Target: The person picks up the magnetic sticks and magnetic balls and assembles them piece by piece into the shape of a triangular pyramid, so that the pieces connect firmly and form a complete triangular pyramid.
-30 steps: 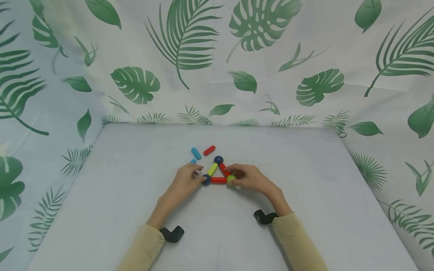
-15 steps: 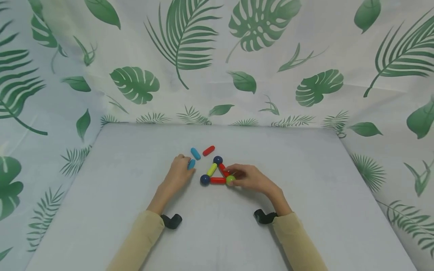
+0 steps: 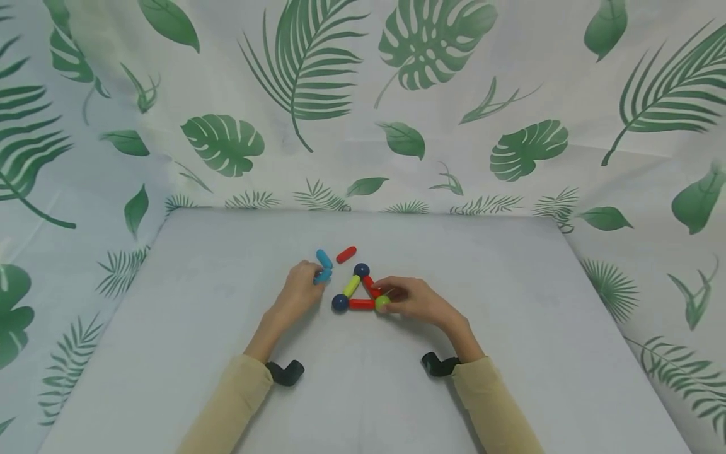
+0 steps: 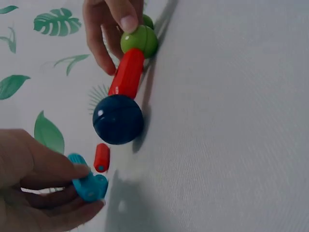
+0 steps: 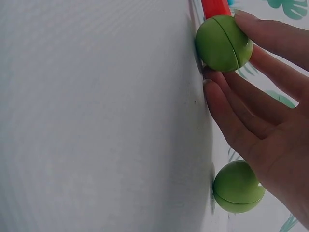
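Observation:
My left hand (image 3: 297, 290) pinches a light-blue rod (image 3: 324, 275) between thumb and fingers; a second light-blue rod (image 3: 324, 258) lies against or just behind it. To the right is a flat triangle of rods and balls: dark blue ball (image 3: 340, 302) at near left, dark blue ball (image 3: 362, 270) at the top, green ball (image 3: 382, 304) at near right. A yellow-green rod (image 3: 351, 287) and two red rods join them, the front red rod (image 3: 362, 304) lying between the near balls. With thumb and fingers, my right hand (image 3: 416, 296) holds the green ball.
A loose red rod (image 3: 346, 255) lies behind the triangle on the white table (image 3: 363, 391). In the right wrist view, another green ball (image 5: 239, 186) sits beneath the right palm. A leaf-print cloth (image 3: 334, 151) rises behind the table.
My left hand has left the near-left dark blue ball, moved left and taken hold of a light-blue rod, which has turned and now meets the other. The right hand stays on the green ball.

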`<state>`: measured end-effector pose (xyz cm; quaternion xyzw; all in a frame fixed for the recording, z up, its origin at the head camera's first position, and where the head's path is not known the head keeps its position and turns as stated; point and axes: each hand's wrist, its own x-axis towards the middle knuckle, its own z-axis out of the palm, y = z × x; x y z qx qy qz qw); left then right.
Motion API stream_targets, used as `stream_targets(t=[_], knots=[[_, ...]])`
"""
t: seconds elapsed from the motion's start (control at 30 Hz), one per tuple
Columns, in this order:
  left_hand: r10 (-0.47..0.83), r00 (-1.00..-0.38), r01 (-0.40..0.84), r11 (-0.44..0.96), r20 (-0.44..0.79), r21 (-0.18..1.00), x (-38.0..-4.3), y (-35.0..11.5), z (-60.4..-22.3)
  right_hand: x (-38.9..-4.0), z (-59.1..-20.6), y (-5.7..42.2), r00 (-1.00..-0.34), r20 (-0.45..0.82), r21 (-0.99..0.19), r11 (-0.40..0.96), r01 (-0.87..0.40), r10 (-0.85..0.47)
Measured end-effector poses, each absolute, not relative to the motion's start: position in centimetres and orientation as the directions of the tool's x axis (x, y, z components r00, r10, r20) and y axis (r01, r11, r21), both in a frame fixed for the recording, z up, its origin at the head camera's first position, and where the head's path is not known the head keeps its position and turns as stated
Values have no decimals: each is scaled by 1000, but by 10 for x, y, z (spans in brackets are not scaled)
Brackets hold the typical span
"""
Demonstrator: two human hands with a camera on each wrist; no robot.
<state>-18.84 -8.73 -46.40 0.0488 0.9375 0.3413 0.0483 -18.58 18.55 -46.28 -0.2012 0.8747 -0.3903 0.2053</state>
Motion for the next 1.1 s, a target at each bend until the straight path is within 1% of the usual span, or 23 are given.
stream_targets(t=[0.2,0.43,0.53,0.73,0.93,1.1], knots=[[168,-986,123,695,6,708,-184,-82,-462,-186,-460,186,-840,-217,-758,628,-176,-498],[192,-981,98,592,-22,800,-177,-74,-457,-186,-461,189,-833,-211,-773,609,-177,-511],[225,-974,118,554,-12,824,-175,-68,-454,-186,-462,190,-833,-199,-781,597,-184,-517],[326,-945,194,558,2,807,-172,-62,-458,-188,-465,190,-830,-169,-780,587,-217,-531],[326,-944,239,555,55,796,-170,-63,-461,-187,-465,189,-833,-182,-774,599,-207,-523],[312,-948,240,556,69,796,-169,-64,-464,-187,-467,188,-827,-173,-774,593,-221,-535]])
